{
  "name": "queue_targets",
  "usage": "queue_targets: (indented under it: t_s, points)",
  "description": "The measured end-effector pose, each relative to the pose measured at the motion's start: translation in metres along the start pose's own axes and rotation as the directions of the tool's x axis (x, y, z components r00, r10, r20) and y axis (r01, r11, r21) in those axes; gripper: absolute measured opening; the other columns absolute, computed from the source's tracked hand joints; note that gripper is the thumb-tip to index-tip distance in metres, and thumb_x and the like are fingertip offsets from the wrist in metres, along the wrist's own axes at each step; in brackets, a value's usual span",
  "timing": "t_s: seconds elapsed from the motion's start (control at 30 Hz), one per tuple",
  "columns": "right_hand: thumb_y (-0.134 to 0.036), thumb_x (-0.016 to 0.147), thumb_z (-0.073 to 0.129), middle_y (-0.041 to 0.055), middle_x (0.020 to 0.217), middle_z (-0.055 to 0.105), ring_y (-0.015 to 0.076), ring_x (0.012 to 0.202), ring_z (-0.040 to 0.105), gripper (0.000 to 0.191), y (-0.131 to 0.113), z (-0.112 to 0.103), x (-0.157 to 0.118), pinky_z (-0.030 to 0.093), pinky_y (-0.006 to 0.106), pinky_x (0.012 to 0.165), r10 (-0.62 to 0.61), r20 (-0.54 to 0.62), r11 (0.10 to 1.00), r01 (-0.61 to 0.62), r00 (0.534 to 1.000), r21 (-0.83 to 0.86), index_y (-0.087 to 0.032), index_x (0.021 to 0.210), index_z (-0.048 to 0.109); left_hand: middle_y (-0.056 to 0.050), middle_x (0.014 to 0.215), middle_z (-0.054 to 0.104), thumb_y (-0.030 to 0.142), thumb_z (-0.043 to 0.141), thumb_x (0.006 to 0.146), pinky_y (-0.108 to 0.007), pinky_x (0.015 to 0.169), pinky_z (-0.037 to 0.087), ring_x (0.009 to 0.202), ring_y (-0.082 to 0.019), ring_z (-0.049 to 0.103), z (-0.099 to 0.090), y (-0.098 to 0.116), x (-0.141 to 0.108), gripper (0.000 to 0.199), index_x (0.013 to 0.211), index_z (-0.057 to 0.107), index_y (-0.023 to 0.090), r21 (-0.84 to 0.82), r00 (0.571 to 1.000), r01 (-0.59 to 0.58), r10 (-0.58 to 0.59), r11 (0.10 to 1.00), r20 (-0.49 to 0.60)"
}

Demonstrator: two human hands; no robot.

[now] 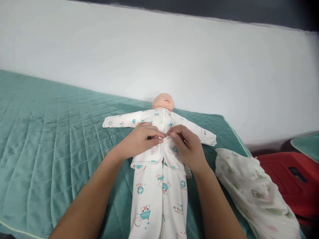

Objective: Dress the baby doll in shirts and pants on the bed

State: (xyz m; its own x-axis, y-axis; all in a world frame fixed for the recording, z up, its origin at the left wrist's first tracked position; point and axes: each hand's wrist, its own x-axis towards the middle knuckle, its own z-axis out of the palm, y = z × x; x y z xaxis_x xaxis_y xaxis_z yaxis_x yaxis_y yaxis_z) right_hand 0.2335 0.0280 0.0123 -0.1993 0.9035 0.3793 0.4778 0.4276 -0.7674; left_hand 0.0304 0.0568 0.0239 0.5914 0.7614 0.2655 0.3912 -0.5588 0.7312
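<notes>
A baby doll point(163, 101) lies on its back, dressed in a white printed jacket point(147, 156) and matching trousers point(147, 202). Both jacket sleeves stretch out sideways. At the middle of the chest, my left hand point(141, 138) pinches one front edge of the jacket between thumb and forefinger. Close beside it, my right hand point(186, 146) pinches the jacket's other front edge, fingers curled. The fingertips nearly meet at the front opening. Any fastener between them is too small to make out. Below the hands, the lower front edges lie side by side.
A green quilted cover point(62, 142) lies under the doll. Behind it stands a white wall point(149, 49). At the right lie a bundled white printed cloth point(254, 192) and a red plastic case point(281, 169). The cover's edge runs down near the doll's right-hand sleeve in view.
</notes>
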Motion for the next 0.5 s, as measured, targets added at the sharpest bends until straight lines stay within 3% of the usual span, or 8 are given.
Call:
queue_targets:
  t_s: [0.2, 0.33, 0.5]
  points:
    - [-0.030, 0.096, 0.052, -0.0002, 0.085, 0.061, 0.0145, 0.067, 0.051, 0.011, -0.003, -0.005, 0.004, 0.040, 0.031, 0.068, -0.007, 0.153, 0.981, 0.037, 0.988, -0.189, -0.026, 0.101, 0.060, 0.002, 0.073, 0.063, 0.029, 0.053, 0.091, -0.039, 0.100, 0.034, 0.084, -0.018, 0.056, 0.000, -0.001, 0.000, 0.019, 0.092, 0.072, 0.026, 0.010, 1.000, -0.006, 0.006, 1.000, 0.014]
    - [-0.028, 0.099, 0.043, 0.0020, 0.089, 0.064, 0.0175, 0.078, 0.057, 0.018, -0.006, -0.010, 0.009, 0.040, 0.031, 0.070, -0.061, 0.187, 0.967, 0.104, 0.980, -0.231, -0.026, 0.095, 0.061, 0.001, 0.076, 0.066, 0.030, 0.053, 0.092, -0.039, 0.099, 0.035, 0.086, -0.019, 0.057, 0.001, -0.001, 0.000, 0.020, 0.093, 0.073, 0.028, 0.030, 1.000, -0.003, 0.002, 1.000, 0.020]
    - [-0.026, 0.099, 0.040, -0.0006, 0.084, 0.065, 0.0169, 0.075, 0.057, 0.022, -0.015, -0.020, 0.012, 0.039, 0.030, 0.066, 0.006, 0.237, 0.971, 0.051, 0.971, -0.235, -0.026, 0.087, 0.058, 0.001, 0.080, 0.068, 0.029, 0.053, 0.092, -0.039, 0.097, 0.036, 0.087, -0.019, 0.058, 0.002, -0.001, 0.001, 0.020, 0.096, 0.072, 0.028, 0.078, 1.000, 0.000, -0.002, 0.997, 0.027]
